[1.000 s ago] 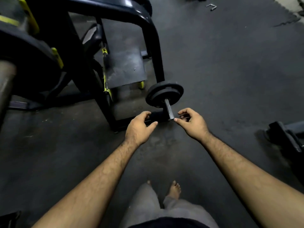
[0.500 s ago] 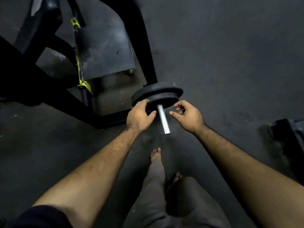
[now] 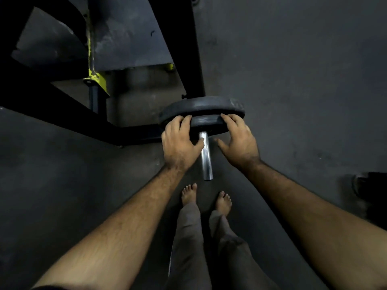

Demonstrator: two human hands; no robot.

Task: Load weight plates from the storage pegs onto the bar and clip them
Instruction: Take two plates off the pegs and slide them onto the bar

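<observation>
Dark floor (image 3: 293, 80) filled most of the frame. Black machine frame (image 3: 184, 49) with yellow fittings ran across the upper left. At center, two black weight plates sat stacked on a steel peg (image 3: 206, 158): larger plate (image 3: 205, 104) behind, smaller plate (image 3: 206, 123) in front, touching. Left hand (image 3: 180, 143) curled its grip over the smaller plate's left edge, thumb by the peg. Right hand (image 3: 238, 139) held the right edge, fingers bent over the rim, thumb spread. Bare feet (image 3: 189, 194) stood below the peg.
</observation>
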